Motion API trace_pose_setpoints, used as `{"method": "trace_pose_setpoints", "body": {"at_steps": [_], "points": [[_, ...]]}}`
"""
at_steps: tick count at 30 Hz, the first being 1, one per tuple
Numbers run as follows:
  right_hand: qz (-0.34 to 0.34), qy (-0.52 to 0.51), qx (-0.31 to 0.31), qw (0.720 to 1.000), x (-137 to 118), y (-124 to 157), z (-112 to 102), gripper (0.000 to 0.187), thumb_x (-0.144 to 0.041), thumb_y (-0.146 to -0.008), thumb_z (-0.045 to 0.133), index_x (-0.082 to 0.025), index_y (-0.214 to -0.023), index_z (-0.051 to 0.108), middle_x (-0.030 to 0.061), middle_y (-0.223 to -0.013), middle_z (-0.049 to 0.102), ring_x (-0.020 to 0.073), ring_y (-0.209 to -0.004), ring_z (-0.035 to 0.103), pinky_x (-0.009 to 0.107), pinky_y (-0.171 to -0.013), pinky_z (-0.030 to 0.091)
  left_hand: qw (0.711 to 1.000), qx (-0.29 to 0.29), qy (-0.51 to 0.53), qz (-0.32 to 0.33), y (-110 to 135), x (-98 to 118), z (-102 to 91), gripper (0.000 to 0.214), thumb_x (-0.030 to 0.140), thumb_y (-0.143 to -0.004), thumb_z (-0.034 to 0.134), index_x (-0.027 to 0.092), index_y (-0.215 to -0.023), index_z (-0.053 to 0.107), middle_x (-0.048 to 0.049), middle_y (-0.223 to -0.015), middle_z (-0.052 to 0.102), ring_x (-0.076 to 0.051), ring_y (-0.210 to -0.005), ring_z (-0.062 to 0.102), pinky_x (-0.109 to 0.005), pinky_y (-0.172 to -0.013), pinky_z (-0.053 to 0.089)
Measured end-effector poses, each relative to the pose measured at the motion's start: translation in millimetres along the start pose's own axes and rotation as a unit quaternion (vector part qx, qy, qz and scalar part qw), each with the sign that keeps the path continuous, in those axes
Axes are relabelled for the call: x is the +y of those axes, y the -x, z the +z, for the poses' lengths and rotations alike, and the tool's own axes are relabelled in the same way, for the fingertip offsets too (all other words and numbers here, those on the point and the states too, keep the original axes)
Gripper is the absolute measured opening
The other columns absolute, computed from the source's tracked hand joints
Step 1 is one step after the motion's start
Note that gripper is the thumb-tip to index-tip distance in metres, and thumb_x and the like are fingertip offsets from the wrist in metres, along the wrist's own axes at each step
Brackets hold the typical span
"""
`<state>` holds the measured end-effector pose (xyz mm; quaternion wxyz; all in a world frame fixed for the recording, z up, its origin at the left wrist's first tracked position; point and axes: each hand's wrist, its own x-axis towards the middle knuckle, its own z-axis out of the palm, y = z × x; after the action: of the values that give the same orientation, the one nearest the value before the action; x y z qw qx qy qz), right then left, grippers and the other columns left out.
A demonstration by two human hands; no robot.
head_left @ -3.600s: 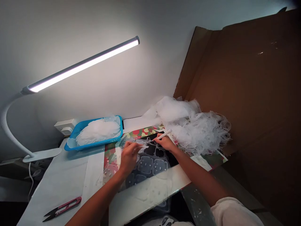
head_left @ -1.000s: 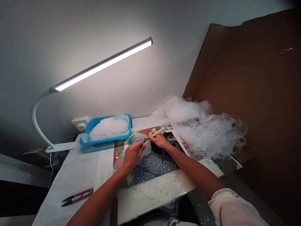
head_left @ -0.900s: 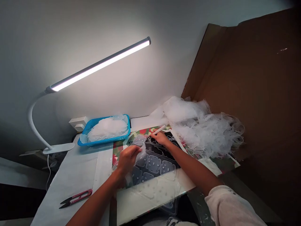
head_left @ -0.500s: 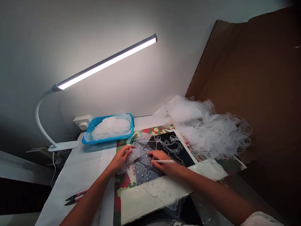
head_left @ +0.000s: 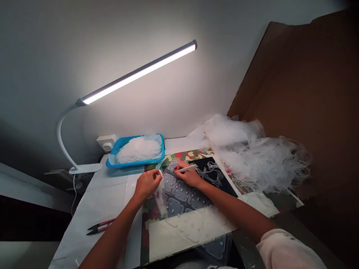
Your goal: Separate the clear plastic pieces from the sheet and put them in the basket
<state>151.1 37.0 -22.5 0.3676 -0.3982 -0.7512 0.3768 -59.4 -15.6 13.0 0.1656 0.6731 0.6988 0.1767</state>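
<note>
My left hand (head_left: 146, 184) pinches a small edge of transparent plastic film (head_left: 160, 175) between its fingertips. My right hand (head_left: 189, 175) grips a slim white pen-like tool (head_left: 185, 169), its tip close to the same film. Under both hands lies a transparent sheet with raised rounded-square shapes (head_left: 179, 191), spread over a black mat (head_left: 218, 179). The hands nearly touch above the sheet's far part. The tool's tip is partly hidden by my fingers.
A blue plastic basket (head_left: 146, 163) holds a heap of transparent cut-outs. A large tangle of plastic scraps (head_left: 260, 157) lies to the right against brown cardboard (head_left: 294, 93). Red-handled thread snips (head_left: 100, 226) rest on white paper at the left, below a white desk lamp (head_left: 140, 73).
My right hand has moved up from the sheet's middle to beside my left hand, and the tool now points up and right. The view has shifted slightly.
</note>
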Motion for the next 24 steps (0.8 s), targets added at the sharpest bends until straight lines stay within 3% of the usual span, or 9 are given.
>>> {"method": "trace_pose_setpoints", "body": {"at_steps": [3,5,7,9,13,20,24], "points": [[-0.035,0.030,0.011,0.999,10.6,-9.2,15.2,0.018,-0.026,-0.081,0.057,-0.020,-0.064,0.053,0.0020,-0.081,0.066,0.0175,-0.078,0.059,0.030,-0.074,0.043,0.999,0.023,-0.018,0.020,-8.3,1.2,5.7,0.021,0.034,-0.085,0.050,0.020,-0.084,0.066,-0.0034,-0.080,0.068,-0.018,-0.072,0.062,-0.024,-0.061,0.038],[-0.045,0.036,0.018,0.998,15.3,-8.9,17.8,0.017,-0.025,-0.082,0.056,-0.020,-0.066,0.054,0.0017,-0.081,0.065,0.0167,-0.076,0.058,0.030,-0.073,0.042,0.995,0.033,-0.071,0.057,-5.3,1.6,10.5,0.025,0.023,-0.084,0.050,0.022,-0.104,0.065,-0.0059,-0.109,0.067,-0.017,-0.074,0.064,-0.025,-0.063,0.042],[-0.047,0.045,0.024,0.998,17.2,-7.6,18.3,0.016,-0.026,-0.083,0.055,-0.020,-0.068,0.055,0.0013,-0.079,0.064,0.0163,-0.074,0.056,0.029,-0.072,0.042,0.984,0.020,-0.146,0.102,0.5,2.2,16.3,0.047,0.011,-0.082,0.046,0.029,-0.123,0.060,-0.0063,-0.138,0.054,-0.017,-0.078,0.066,-0.027,-0.064,0.045],[-0.049,0.060,0.025,0.997,17.6,-7.7,19.3,0.015,-0.026,-0.084,0.055,-0.020,-0.070,0.056,0.0012,-0.077,0.063,0.0162,-0.072,0.055,0.030,-0.070,0.042,0.968,-0.026,-0.203,0.143,5.6,3.0,23.0,0.063,0.006,-0.080,0.044,0.032,-0.137,0.051,-0.0064,-0.150,0.042,-0.018,-0.081,0.068,-0.030,-0.066,0.048],[-0.058,0.090,0.019,0.994,17.0,-11.5,21.3,0.012,-0.022,-0.083,0.056,-0.020,-0.072,0.056,0.0015,-0.075,0.060,0.0163,-0.070,0.052,0.029,-0.067,0.041,0.947,-0.092,-0.253,0.178,9.3,3.9,34.5,0.073,0.005,-0.079,0.046,0.024,-0.149,0.036,-0.0130,-0.155,0.035,-0.023,-0.089,0.069,-0.034,-0.070,0.052],[-0.070,0.129,-0.023,0.989,19.6,-7.6,21.7,0.015,-0.015,-0.084,0.053,-0.020,-0.071,0.050,0.0034,-0.081,0.060,0.0165,-0.072,0.054,0.028,-0.067,0.042,0.944,-0.094,-0.271,0.160,12.4,4.3,39.5,0.071,0.004,-0.081,0.043,0.022,-0.150,0.036,-0.0137,-0.156,0.031,-0.025,-0.084,0.070,-0.036,-0.066,0.054],[-0.101,0.207,-0.027,0.973,19.7,-7.9,29.2,0.014,-0.015,-0.089,0.049,-0.021,-0.077,0.054,0.0069,-0.083,0.062,0.0215,-0.082,0.056,0.033,-0.076,0.044,0.943,-0.096,-0.277,0.155,14.9,7.1,39.4,0.070,0.004,-0.082,0.037,0.019,-0.151,0.034,-0.0155,-0.158,0.026,-0.026,-0.083,0.069,-0.038,-0.062,0.053]]}}
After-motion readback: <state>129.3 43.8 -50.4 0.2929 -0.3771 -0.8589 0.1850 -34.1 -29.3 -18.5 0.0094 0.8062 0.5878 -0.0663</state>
